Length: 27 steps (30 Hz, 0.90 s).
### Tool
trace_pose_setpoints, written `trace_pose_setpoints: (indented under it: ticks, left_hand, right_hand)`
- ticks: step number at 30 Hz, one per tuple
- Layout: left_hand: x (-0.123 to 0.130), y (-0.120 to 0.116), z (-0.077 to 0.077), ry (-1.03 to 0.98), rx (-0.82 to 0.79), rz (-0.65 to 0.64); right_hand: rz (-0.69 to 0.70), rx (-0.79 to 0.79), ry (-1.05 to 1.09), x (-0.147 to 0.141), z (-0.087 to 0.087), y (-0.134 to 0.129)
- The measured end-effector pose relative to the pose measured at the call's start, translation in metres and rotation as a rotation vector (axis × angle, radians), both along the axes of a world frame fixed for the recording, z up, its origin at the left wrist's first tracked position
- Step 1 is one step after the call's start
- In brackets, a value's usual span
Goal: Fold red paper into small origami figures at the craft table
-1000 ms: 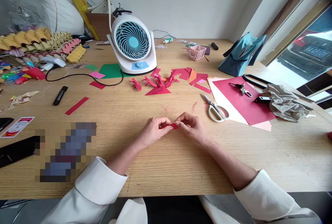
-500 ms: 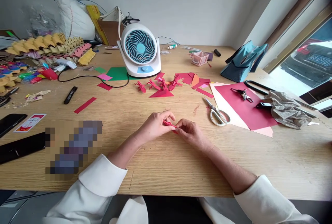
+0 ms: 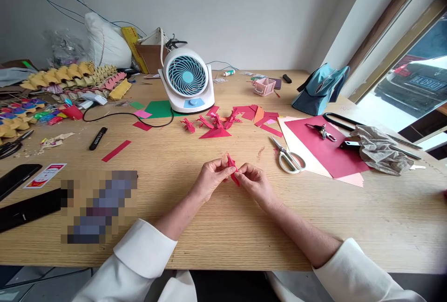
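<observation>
Between my two hands is a small piece of folded red paper (image 3: pixel 231 162), narrow and pointed at its top and bottom ends. My left hand (image 3: pixel 213 175) pinches it from the left, thumb on its face. From the right, my right hand (image 3: pixel 254 181) pinches its lower part with thumb and forefinger. The fingertips partly cover the folds. Beyond my hands stand several red folded paper figures (image 3: pixel 216 120), with a flat red paper triangle (image 3: pixel 215 133) in front of them. White-handled scissors (image 3: pixel 291 160) lie to the right, blades slightly apart.
A white fan (image 3: pixel 188 78) stands at the back, near a green sheet (image 3: pixel 157 109). At right are red paper (image 3: pixel 335 153), a crumpled grey cloth (image 3: pixel 382 148) and a blue bag (image 3: pixel 319 90). A red strip (image 3: pixel 116 151), a marker (image 3: pixel 98 138) and a black phone (image 3: pixel 17 178) lie left.
The folded red paper has been turned more upright, so more of it shows between my hands. My left fingers have shifted their pinch. The camera view has tilted slightly up.
</observation>
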<state>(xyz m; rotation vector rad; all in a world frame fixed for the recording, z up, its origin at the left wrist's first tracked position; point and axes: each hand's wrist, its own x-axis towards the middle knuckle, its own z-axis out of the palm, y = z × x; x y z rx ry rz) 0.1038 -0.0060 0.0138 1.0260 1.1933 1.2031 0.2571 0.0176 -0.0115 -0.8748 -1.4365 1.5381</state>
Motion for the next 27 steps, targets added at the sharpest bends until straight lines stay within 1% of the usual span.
trace_pose_setpoints:
  ticks: [4,8,12,17,20,25,27]
  left_hand:
    - [-0.001,0.003,-0.002,0.095,0.080,-0.040]
    - [-0.007,0.004,-0.005,0.262,0.138,-0.079]
    - [-0.010,0.002,-0.005,0.400,0.142,-0.097]
    - [-0.008,-0.002,-0.003,0.565,0.135,-0.111]
    - [-0.005,-0.002,-0.004,0.585,0.147,-0.118]
    - [-0.001,-0.002,-0.006,0.461,0.162,-0.098]
    - [-0.001,-0.003,-0.006,0.471,0.173,-0.089]
  right_hand:
    - [0.035,0.003,-0.031,0.001,-0.001,0.002]
    - [0.049,-0.004,0.017,0.002,0.003,0.002]
    - [0.032,0.016,0.025,0.003,0.007,0.002]
    - [0.050,0.026,0.019,0.003,0.004,0.002]
    - [0.056,0.000,0.040,0.003,0.002,0.003]
    - [0.010,-0.029,0.120,0.003,0.002,0.003]
    - [0.018,-0.028,0.122,0.003,0.003,0.003]
